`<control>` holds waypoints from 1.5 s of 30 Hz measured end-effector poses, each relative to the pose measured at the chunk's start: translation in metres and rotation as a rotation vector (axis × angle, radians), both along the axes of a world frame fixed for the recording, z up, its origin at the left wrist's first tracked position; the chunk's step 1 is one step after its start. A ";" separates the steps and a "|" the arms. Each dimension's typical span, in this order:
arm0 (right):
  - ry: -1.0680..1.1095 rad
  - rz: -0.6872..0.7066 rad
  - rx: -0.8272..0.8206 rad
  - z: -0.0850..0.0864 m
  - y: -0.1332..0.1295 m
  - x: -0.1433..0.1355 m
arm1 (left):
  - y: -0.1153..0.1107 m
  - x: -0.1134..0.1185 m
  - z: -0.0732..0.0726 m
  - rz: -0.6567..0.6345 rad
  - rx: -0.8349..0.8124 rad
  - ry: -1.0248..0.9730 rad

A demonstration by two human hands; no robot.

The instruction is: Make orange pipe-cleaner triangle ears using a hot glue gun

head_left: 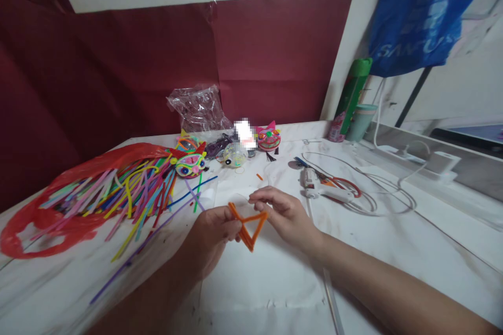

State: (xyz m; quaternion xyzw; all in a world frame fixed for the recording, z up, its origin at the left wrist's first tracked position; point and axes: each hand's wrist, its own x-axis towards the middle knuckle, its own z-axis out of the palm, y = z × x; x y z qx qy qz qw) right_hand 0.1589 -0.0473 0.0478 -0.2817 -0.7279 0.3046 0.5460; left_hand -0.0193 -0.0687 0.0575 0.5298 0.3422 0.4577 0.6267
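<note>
An orange pipe cleaner [256,231], bent into a triangle with short crossing ends, is held above the white sheet [275,277]. My left hand [220,227] pinches it at the left, where the strands cross, between thumb and fingers. At its upper right corner, my right hand [285,214] has its fingers curled in against the bend; the exact contact of the fingertips is partly hidden. Left of my hands, loose pipe cleaners of many colours [129,188] spill from a red plastic bag [19,235]. A small orange scrap [260,177] lies beyond my fingers.
Decorated animal heads, one multicoloured [190,164] and one pink [269,137], stand at the back beside a clear plastic bag [198,107]. To the right lie a white glue gun [312,183], red-handled scissors [349,184] and a looping cable [408,204]. A power strip [408,159] runs along the wall.
</note>
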 end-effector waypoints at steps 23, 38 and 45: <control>-0.156 0.087 -0.095 0.001 -0.015 -0.010 | 0.000 0.007 -0.006 0.235 0.039 -0.043; -0.168 -0.008 -0.169 -0.006 -0.019 -0.018 | 0.000 0.006 -0.014 0.353 0.116 -0.027; -0.155 -0.015 -0.282 -0.005 -0.017 -0.016 | 0.000 0.005 -0.015 0.355 0.159 0.075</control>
